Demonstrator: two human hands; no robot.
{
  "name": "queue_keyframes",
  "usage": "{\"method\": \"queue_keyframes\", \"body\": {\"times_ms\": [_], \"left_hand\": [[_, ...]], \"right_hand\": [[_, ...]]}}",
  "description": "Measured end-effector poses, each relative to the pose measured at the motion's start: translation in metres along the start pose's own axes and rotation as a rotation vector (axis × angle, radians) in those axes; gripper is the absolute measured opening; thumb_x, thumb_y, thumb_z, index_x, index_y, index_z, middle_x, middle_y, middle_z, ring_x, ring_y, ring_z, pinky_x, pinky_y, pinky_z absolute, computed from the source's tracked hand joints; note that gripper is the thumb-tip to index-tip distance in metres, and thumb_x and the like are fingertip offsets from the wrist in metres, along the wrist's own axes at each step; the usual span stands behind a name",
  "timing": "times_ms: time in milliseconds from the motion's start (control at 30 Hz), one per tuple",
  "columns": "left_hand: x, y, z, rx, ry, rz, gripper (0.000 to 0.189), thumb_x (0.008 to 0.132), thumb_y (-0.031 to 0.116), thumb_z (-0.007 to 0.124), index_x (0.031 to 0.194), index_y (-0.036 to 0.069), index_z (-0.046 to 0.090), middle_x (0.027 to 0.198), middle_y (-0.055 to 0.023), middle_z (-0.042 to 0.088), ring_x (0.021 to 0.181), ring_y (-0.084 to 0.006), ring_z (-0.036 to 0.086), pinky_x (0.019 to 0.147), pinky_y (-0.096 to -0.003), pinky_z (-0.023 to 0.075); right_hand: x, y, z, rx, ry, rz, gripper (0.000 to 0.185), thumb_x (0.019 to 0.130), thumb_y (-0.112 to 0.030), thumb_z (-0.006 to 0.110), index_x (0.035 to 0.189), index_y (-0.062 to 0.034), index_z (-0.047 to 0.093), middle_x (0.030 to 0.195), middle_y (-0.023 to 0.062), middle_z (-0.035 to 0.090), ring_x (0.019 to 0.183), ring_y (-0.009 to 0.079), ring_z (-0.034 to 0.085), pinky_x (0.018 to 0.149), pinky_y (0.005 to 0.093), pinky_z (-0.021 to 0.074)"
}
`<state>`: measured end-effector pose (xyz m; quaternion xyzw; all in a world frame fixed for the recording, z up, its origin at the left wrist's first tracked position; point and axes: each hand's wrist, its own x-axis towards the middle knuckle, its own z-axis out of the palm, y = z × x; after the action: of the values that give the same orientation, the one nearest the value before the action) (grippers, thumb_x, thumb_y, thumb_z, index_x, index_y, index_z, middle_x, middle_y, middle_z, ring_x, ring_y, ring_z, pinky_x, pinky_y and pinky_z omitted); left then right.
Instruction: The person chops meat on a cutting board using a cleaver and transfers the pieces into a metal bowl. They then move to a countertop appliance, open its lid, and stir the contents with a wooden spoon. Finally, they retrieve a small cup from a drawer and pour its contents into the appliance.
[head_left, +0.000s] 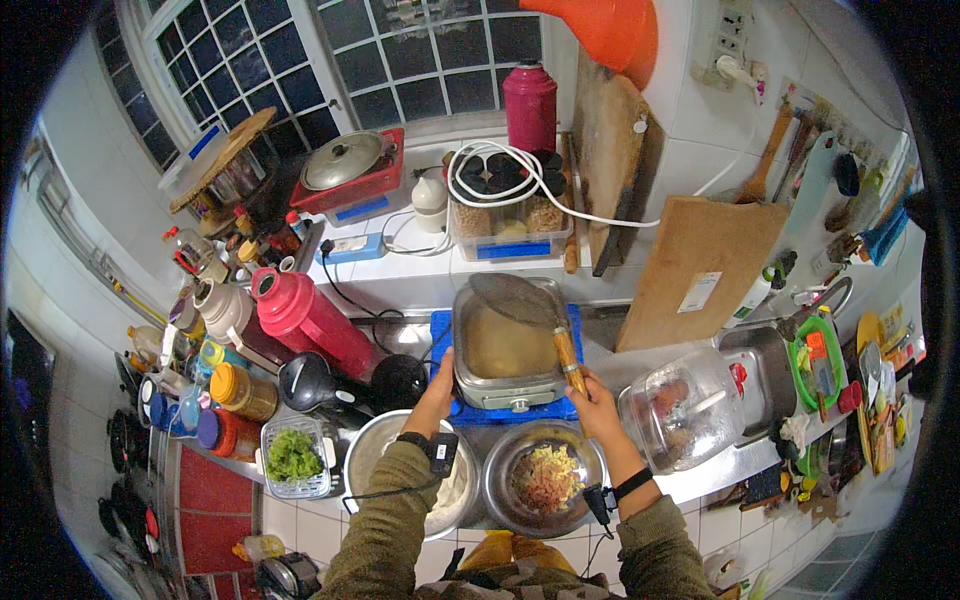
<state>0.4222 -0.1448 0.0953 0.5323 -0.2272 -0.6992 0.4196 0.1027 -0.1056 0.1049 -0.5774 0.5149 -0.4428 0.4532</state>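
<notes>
A green electric cooking pot (510, 349) with cloudy yellowish liquid stands on a blue mat (480, 413). My right hand (600, 409) grips the bamboo handle of a wire mesh skimmer (514, 300), whose round head lies over the pot's far part. My left hand (437, 396) is at the pot's left side; whether it grips the pot I cannot tell. Below my left wrist is a large pale bowl (367, 439) with a whitish mass, partly hidden by my sleeve. A steel bowl (499, 487) of chopped yellow and pinkish food stands nearer me on the right.
Red (311, 319) and beige (232, 315) thermos flasks, jars and a basket of leafy greens (292, 455) stand at left. A clear plastic container (679, 412) lies right of the pot beside the sink (772, 375). A wooden board (694, 262) leans behind it. Cables run behind the pot.
</notes>
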Motion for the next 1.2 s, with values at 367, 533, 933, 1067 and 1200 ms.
{"method": "queue_keyframes", "body": {"times_ms": [367,533,933,1067,1200], "left_hand": [[-0.001,0.008,0.006,-0.010,-0.078,0.025,0.076,0.094,0.055,0.049,0.147,0.004,0.031,0.150,-0.0084,0.038,0.137,-0.0219,0.036,0.114,-0.0345,0.0255],[0.006,0.014,0.002,-0.008,-0.103,-0.003,0.072,0.088,0.051,0.060,0.140,0.003,0.043,0.141,-0.0071,0.049,0.130,-0.0216,0.043,0.108,-0.0352,0.0308],[-0.007,0.043,-0.001,0.092,-0.107,-0.045,0.057,0.092,0.039,0.057,0.135,0.003,0.047,0.136,-0.0105,0.052,0.124,-0.0263,0.048,0.108,-0.0384,0.0341],[-0.026,0.053,0.004,0.047,-0.164,-0.039,0.054,0.091,0.038,0.057,0.133,0.004,0.049,0.133,-0.0108,0.054,0.120,-0.0266,0.051,0.103,-0.0401,0.0400],[-0.053,0.064,0.013,0.049,-0.133,-0.033,0.050,0.090,0.037,0.059,0.128,0.006,0.052,0.129,-0.0095,0.057,0.115,-0.0264,0.055,0.099,-0.0412,0.0440]], "right_hand": [[0.000,-0.013,-0.001,0.067,-0.034,0.030,0.031,0.089,-0.013,0.063,0.116,0.0021,0.061,0.147,0.0177,0.039,0.136,0.0237,0.036,0.108,0.0353,0.0305],[0.000,-0.024,0.003,0.071,-0.008,0.070,0.032,0.090,-0.012,0.062,0.117,0.0036,0.059,0.146,0.0157,0.040,0.135,0.0213,0.036,0.108,0.0322,0.0309],[-0.026,-0.034,0.005,0.116,-0.013,0.152,0.051,0.092,-0.015,0.062,0.136,0.0037,0.045,0.138,0.0102,0.048,0.125,0.0173,0.044,0.105,0.0300,0.0331],[-0.040,-0.059,0.004,0.145,0.009,0.147,0.055,0.092,-0.015,0.061,0.140,0.0027,0.041,0.136,0.0098,0.050,0.123,0.0161,0.046,0.105,0.0289,0.0337],[-0.057,-0.093,0.000,0.089,0.044,0.128,0.056,0.092,-0.013,0.061,0.142,0.0019,0.039,0.131,0.0085,0.053,0.119,0.0144,0.049,0.102,0.0283,0.0361]]}}
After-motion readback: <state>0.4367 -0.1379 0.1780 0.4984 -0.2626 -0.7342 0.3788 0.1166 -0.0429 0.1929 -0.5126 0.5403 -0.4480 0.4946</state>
